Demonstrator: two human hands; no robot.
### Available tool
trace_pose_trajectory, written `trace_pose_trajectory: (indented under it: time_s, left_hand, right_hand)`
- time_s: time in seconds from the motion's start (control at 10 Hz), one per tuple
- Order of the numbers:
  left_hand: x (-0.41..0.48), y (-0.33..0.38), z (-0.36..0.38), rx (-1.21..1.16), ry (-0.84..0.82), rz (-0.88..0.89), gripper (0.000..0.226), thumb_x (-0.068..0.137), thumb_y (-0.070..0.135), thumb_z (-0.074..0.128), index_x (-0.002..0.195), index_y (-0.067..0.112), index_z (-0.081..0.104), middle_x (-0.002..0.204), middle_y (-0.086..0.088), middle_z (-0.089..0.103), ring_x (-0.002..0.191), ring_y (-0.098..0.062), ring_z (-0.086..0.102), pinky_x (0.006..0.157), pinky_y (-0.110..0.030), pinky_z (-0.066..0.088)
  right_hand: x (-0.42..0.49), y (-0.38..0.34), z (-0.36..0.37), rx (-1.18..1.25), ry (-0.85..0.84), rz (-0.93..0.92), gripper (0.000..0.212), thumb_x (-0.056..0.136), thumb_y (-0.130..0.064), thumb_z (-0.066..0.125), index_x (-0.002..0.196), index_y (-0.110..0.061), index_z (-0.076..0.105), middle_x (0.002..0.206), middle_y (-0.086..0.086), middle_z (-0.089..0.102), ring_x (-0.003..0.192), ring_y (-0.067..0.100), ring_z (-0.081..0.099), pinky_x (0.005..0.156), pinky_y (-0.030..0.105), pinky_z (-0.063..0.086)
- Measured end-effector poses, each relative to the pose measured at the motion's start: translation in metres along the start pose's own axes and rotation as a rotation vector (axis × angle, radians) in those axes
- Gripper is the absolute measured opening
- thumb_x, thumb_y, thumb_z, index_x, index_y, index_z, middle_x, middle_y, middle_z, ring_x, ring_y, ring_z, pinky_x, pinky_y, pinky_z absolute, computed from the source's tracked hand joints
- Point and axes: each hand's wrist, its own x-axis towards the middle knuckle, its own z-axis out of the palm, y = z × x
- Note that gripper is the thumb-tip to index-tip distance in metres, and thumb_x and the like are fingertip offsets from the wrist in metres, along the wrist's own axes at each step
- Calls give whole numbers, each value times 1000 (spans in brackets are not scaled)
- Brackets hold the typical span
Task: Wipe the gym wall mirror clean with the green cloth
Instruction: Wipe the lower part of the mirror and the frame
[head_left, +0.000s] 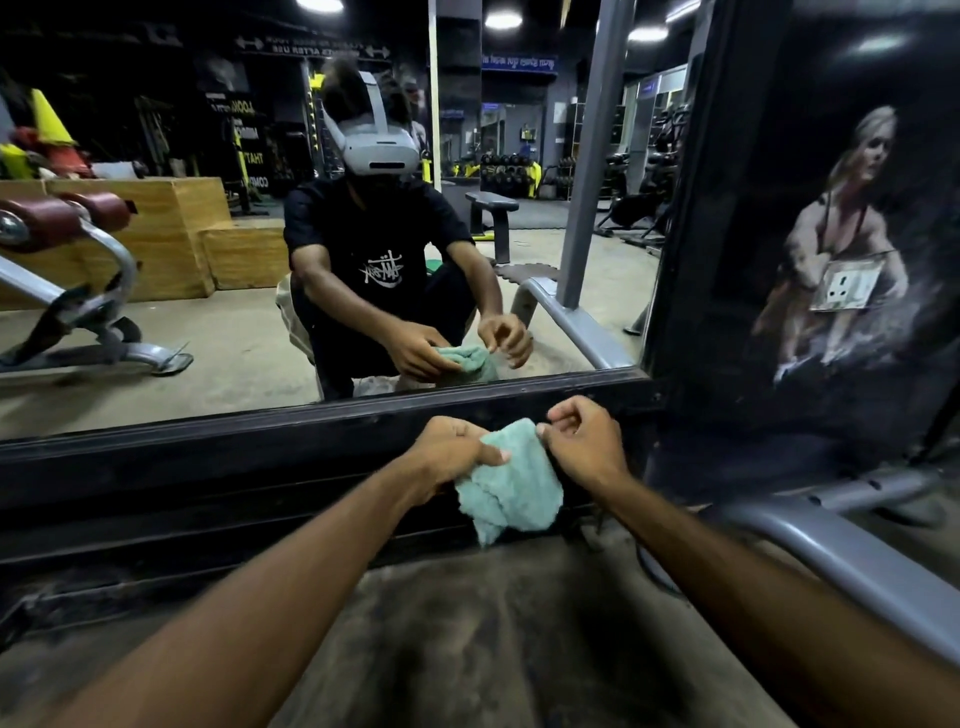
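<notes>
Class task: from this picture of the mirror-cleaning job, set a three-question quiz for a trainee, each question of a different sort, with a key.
1. True or false: the green cloth is pressed flat against the mirror glass.
2. What does the left hand grip? A) a spray bottle B) the green cloth C) a grey bench leg
3. What is fixed on the poster right of the mirror?
Key: 1 false, it is held bunched, off the glass; 2 B; 3 a wall socket.
</notes>
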Motion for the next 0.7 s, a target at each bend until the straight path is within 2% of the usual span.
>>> trace_pose_trajectory:
  time_s: [0.1,0.2,0.3,0.4,0.5,0.6,0.7]
  left_hand:
    - [8,15,21,-237,79,-21,10,95,17,74,91,8,76,90,-13,75,67,-16,66,52,-22,53]
    - [11,27,39,-337,-50,-32,43,107,47,49,99,12,73,81,-4,72,63,-12,67,61,-30,56]
    - [18,27,47,-131,-87,110,55,105,59,40,99,17,74,84,1,75,79,-20,69,76,-36,53]
    - [41,13,41,973,323,859,39,94,47,52,117,24,72,119,2,72,113,-24,64,103,-44,46]
    - [62,28,30,1534,419,1170,63,77,35,69,137,20,60,153,-13,49,143,-37,42,118,-67,23]
    - [92,48,11,1740,509,1075,82,75,38,77,150,21,51,168,-15,28,155,-40,21,120,-72,-1]
    - [112,50,-16,1821,566,1070,91,78,45,78,159,26,40,173,-12,12,159,-36,11,118,-75,-5]
  right_hand:
    - [-7,1,-6,161,-203,-116,11,95,-15,65,101,-16,75,93,-6,75,84,7,67,79,24,54]
    - [-19,7,-11,543,-385,40,22,99,-16,61,117,-5,67,98,3,75,87,13,69,75,25,56]
    - [-17,28,-14,607,-233,221,19,97,-15,65,112,-3,67,95,11,75,80,16,71,75,33,60]
    - [4,60,-23,540,140,239,20,98,-15,64,110,1,65,80,4,69,64,8,65,60,22,53]
    - [29,81,-34,447,399,225,40,95,-29,62,132,-14,54,105,7,67,91,26,64,85,37,54]
    - [56,88,-36,187,527,424,50,98,-42,54,146,-36,38,124,10,60,105,31,54,104,46,42]
    - [81,93,-28,241,607,390,58,100,-30,56,154,-27,34,141,11,53,126,36,50,105,43,39]
